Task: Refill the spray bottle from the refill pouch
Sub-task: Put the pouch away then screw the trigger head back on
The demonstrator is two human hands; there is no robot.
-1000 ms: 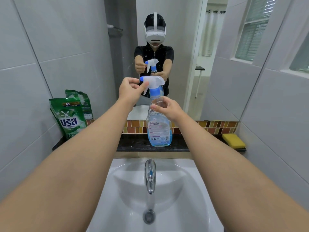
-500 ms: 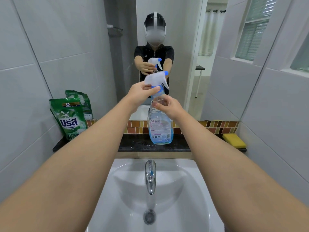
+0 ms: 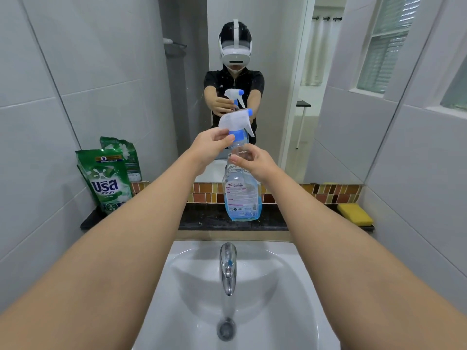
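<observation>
You are at the start: the bottle point(image 3: 241, 195) stands mid-ledge point(image 3: 202, 219) behind the sink point(image 3: 227, 299), with only a little blue liquid at its base. Your right hand point(image 3: 255, 162) wraps its fingers around the neck; your left hand point(image 3: 211, 145) pinches the sprayer point(image 3: 235, 121), which I judge is being unscrewed. The pouch point(image 3: 107, 181) waits unopened at the ledge's left end. Opening and pouring remain.

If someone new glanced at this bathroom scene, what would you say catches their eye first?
The clear spray bottle with blue liquid stands on the dark ledge behind the white sink; the left hand pinches its white trigger head while the right hand grips the neck. The green refill pouch leans in the left corner, and a yellow sponge lies far right.
</observation>
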